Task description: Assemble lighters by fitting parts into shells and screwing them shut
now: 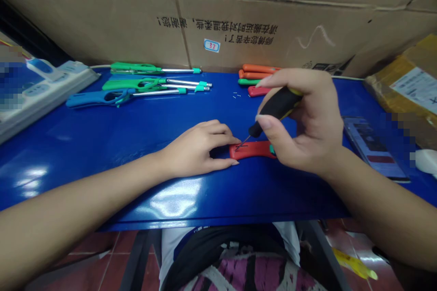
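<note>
A red lighter (256, 149) lies flat on the blue table, a bit of green showing at its right end, which my right hand partly hides. My left hand (200, 149) grips its left end, thumb on the near side and fingertips on the far side. In my right hand (314, 120) is a screwdriver (278, 108) with a black and yellow handle. The screwdriver slants down to the left, and its thin tip meets the lighter's top face close to my left fingertips.
Green lighters (136, 68) and a blue lighter (99, 98) lie at the back left. Orange handles (259, 69) and small pins (236, 95) lie behind my right hand. A cardboard box (119, 22) walls the back. A power strip (44, 91) stands left, a phone (373, 148) right.
</note>
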A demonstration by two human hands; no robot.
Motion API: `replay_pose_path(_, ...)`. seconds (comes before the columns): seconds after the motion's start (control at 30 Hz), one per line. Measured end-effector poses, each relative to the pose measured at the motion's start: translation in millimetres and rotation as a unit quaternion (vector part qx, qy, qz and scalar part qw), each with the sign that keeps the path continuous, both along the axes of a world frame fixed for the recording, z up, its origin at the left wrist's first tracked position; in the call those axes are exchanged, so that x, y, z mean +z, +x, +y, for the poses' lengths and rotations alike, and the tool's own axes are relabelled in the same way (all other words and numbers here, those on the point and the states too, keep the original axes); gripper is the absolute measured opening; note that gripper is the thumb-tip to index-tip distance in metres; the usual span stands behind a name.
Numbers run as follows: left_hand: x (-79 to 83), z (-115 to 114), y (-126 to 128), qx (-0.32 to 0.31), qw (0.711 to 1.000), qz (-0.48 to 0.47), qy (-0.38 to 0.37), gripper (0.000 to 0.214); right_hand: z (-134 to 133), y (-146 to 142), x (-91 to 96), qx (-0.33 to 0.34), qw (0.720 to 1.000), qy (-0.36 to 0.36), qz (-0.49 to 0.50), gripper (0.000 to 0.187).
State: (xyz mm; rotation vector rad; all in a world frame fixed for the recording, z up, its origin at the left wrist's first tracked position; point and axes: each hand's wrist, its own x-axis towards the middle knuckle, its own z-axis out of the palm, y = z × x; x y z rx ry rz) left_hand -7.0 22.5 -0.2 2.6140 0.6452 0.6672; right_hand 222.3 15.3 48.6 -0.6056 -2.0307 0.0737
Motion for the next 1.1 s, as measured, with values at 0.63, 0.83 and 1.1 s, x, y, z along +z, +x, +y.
replay_pose_path(0.63, 0.8, -0.3, 0.0, 0.006, 1.0, -0.009, -0.007, 0.036, -0.4, -2.3, -6.6, -0.014, 0.999, 0.026, 0.023, 0.044)
replay_pose_path(0.83, 2.5, -0.3, 0.2, 0.007, 1.0, -0.004, -0.001, 0.034, 1.7, 0.8, -8.8, 0.061, 0.998, 0.013, 0.005, 0.062)
replay_pose_path(1.1, 0.9, -0.2, -0.3, 0.002, 1.0, -0.01, 0.004, 0.033, -1.0, 2.5, -1.5, -0.013, 0.998, 0.038, -0.044, 0.052)
